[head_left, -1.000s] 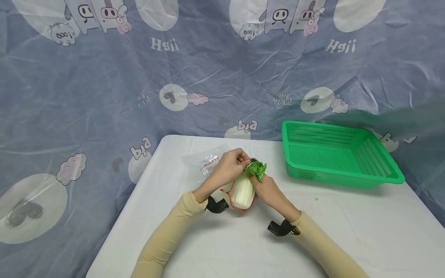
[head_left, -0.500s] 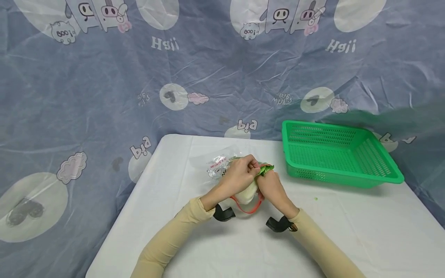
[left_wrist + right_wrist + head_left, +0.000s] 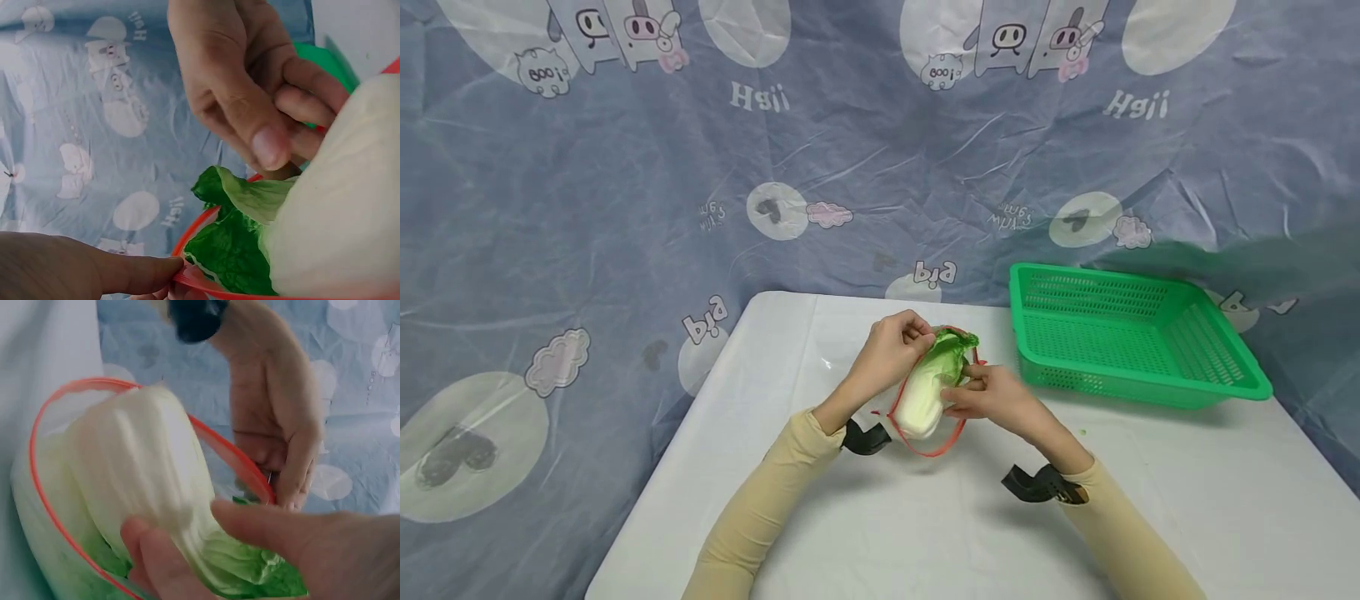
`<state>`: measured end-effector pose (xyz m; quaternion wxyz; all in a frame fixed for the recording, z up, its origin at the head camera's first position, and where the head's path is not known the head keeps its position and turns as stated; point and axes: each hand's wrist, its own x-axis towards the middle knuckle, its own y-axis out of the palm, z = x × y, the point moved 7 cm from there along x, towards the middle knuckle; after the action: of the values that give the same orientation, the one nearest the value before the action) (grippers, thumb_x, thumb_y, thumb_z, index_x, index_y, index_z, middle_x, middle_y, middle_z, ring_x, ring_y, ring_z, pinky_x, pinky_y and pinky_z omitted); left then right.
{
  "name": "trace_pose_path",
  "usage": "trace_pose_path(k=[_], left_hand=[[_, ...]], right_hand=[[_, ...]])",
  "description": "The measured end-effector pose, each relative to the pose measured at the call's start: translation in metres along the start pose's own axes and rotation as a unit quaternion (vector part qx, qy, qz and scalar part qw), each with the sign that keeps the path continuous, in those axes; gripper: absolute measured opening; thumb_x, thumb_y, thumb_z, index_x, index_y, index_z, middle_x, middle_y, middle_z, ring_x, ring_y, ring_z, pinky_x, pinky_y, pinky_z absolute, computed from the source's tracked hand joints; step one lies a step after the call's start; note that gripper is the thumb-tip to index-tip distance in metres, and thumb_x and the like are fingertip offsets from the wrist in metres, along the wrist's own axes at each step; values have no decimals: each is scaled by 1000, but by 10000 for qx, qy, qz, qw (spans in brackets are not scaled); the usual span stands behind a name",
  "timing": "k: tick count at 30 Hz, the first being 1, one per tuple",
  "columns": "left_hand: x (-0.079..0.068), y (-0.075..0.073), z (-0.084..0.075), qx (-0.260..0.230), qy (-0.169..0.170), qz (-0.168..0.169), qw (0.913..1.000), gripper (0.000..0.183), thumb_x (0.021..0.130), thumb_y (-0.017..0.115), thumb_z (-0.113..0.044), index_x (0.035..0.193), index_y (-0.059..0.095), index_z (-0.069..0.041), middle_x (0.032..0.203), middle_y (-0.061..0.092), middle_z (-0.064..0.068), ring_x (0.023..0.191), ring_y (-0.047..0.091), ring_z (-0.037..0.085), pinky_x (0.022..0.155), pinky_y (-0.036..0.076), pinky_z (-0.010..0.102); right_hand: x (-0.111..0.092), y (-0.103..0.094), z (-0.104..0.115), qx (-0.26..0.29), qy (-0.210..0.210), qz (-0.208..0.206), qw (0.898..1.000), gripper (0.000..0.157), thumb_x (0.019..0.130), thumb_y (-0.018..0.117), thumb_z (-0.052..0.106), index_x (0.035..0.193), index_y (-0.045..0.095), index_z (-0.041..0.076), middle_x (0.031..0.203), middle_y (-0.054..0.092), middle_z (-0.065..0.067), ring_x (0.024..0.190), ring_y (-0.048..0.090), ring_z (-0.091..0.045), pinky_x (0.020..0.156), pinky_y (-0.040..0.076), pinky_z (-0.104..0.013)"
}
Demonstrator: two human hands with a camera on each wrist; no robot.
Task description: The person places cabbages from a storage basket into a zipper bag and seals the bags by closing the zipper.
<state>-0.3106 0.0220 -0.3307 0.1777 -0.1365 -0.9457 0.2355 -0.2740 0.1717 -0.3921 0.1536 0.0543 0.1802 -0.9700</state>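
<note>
A clear plastic bag with a red-edged mouth [image 3: 934,453] lies mid-table, its mouth held wide. In the left wrist view my left hand [image 3: 119,272] pinches the red edge [image 3: 199,224] between thumb and fingers. A pale napa cabbage piece [image 3: 922,404] with green leaf tips sits in the mouth, stem end toward me. More cabbage [image 3: 53,494] shows through the plastic in the right wrist view. My right hand [image 3: 1000,398] is at the right side of the piece, fingers loosely spread, thumb and fingertips close against it. Whether they press on it I cannot tell.
A green perforated plastic basket [image 3: 1138,383] stands at the back right of the white table [image 3: 1150,500]. One tiny green scrap [image 3: 1083,432] lies in front of it. A patterned blue-grey curtain [image 3: 625,250] hangs behind.
My right hand has loosened from a curled grip at the leaf tips and drawn back to the right. My left hand has moved up and left, and the bag's mouth has spread wider around the cabbage.
</note>
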Motion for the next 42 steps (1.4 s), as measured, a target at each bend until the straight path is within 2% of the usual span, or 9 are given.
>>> trace_pose_path(k=[3,7,13,17,21,27,32,37,42], left_hand=[[1,1,0,-71,-19,50,10000,7,95,63,-18,92,65,-12,81,65,1,70,61,11,61,49,24],[0,6,-2,-150,46,180,9997,7,95,61,-17,94,64,-11,83,65,2,71,61,11,61,49,23],[0,3,-3,-179,-36,80,9998,7,95,61,-16,93,64,-11,81,65,1,68,61,11,59,49,24],[0,3,-3,-340,-104,127,9993,6,94,62,-16,93,64,-10,78,65,2,64,60,11,57,48,24],[-1,6,-5,-529,-157,282,9981,7,95,61,-15,93,63,-8,77,65,4,61,58,11,56,48,24],[-3,6,-6,-493,-189,337,9980,7,95,60,-13,93,62,-7,77,63,3,61,56,11,58,47,23],[-4,7,-5,-471,-191,413,9979,7,95,60,-14,93,62,-7,80,64,5,64,57,11,58,46,22],[-4,2,-4,-283,-182,233,9992,7,95,61,-16,92,63,-9,80,64,3,67,58,11,60,47,23],[-3,-1,-4,-164,-184,50,9997,7,94,61,-18,92,63,-11,79,64,1,68,59,10,62,46,23]], right_hand=[[-2,-5,5,-417,-238,-377,9981,44,93,65,22,121,58,-11,95,72,-22,78,74,-26,71,59,-36],[0,-13,5,-1273,-301,-942,9869,35,92,65,34,95,71,-1,71,72,-12,59,71,-19,56,58,-32],[-7,-21,8,-1369,-268,-557,9887,32,89,69,34,88,71,1,64,69,-11,57,69,-26,53,58,-35],[-15,-31,14,-1556,-198,-662,9854,32,87,72,30,85,64,-1,63,67,-11,53,67,-24,51,57,-35],[-18,-42,12,-1926,67,-729,9785,42,84,75,28,99,48,-1,70,62,-11,46,63,-21,49,55,-36],[-9,-46,-1,-1416,157,-129,9897,61,89,68,21,131,28,4,95,57,-20,54,65,-25,53,57,-42],[-2,-38,-7,-1120,-150,337,9930,41,95,58,14,128,36,1,101,65,-23,67,71,-27,61,59,-40],[1,-34,-5,-847,-323,128,9958,19,93,55,7,104,46,-5,89,68,-26,69,72,-25,63,59,-37],[-2,-36,3,-793,-297,-334,9959,26,95,56,13,108,47,-7,86,67,-27,66,72,-26,62,59,-37]])
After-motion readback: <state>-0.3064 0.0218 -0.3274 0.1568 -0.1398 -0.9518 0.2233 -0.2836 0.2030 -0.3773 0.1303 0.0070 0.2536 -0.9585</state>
